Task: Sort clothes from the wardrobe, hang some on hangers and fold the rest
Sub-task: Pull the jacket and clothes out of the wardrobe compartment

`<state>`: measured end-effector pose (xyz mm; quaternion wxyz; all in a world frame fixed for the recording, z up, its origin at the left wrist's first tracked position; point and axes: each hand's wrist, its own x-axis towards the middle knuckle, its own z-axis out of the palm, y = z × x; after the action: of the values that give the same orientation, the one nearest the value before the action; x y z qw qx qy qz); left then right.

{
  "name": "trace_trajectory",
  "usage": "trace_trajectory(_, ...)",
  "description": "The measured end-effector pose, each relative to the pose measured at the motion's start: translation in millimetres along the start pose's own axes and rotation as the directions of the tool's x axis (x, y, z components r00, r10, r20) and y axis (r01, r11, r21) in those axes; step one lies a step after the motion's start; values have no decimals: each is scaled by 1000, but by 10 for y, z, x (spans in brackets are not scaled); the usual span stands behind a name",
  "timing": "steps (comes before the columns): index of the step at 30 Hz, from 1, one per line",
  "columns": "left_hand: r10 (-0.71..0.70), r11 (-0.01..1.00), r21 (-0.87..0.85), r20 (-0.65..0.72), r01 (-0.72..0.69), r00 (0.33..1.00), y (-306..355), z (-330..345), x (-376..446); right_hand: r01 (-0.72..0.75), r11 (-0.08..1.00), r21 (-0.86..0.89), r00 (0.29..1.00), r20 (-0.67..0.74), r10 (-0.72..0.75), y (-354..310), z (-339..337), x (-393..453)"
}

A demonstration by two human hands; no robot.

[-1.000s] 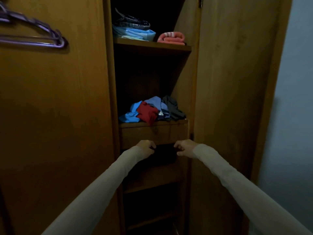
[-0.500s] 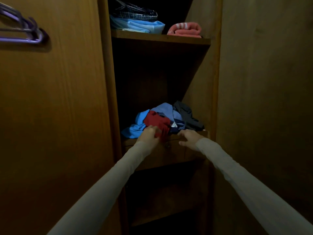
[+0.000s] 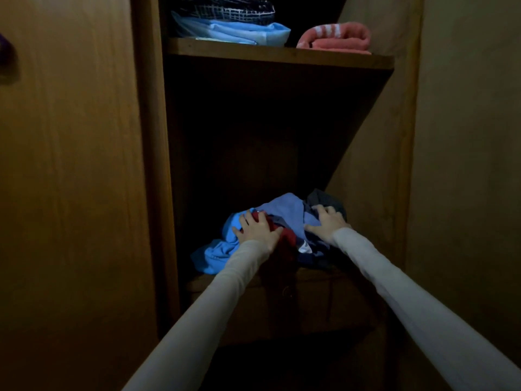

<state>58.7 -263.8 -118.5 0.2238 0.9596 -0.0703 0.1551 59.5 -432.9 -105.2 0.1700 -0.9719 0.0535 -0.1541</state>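
clothes pile (image 3: 284,215) on lower shelf (image 3: 253,280); folded stack (image 3: 234,31) left of rolled towel (image 3: 335,39) on upper shelf (image 3: 279,56)

A rolled pink towel (image 3: 335,38) with white stripes lies on a wooden shelf (image 3: 279,56), well above the fingers (image 3: 324,210) of the right hand (image 3: 328,224) and slightly to their right. On the same shelf, well above the fingers (image 3: 251,218) of the left hand (image 3: 258,231), sits a clear plastic bag (image 3: 231,31) holding something light blue, with a dark checked bundle (image 3: 225,9) resting on top of it. The bag and the towel sit apart, with a dark gap between them.
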Motion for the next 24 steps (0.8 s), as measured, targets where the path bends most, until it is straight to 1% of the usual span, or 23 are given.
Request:
trace_trajectory(2,-32,999,43,31,30,999,9,78,156,-19,998,52,1000,2,19,9,10,220)
trace_trajectory(4,-60,996,70,32,58,998,-5,186,282,-38,995,91,999,17,37,22,49,413)
trace_trajectory(9,-88,992,88,-24,90,996,-20,329,478,-115,973,202,991,84,100,60,192,792)
trace_trajectory(14,-77,989,124,-80,86,994,-23,356,536,-112,970,216,989,118,88,80,208,969)
trace_trajectory(18,-58,990,121,-103,70,993,-11,349,504,-82,971,223,995,80,66,52,208,910)
trace_trajectory(24,-21,995,93,-98,30,995,-47,298,410,-106,971,214,994,27,102,-25,154,662)
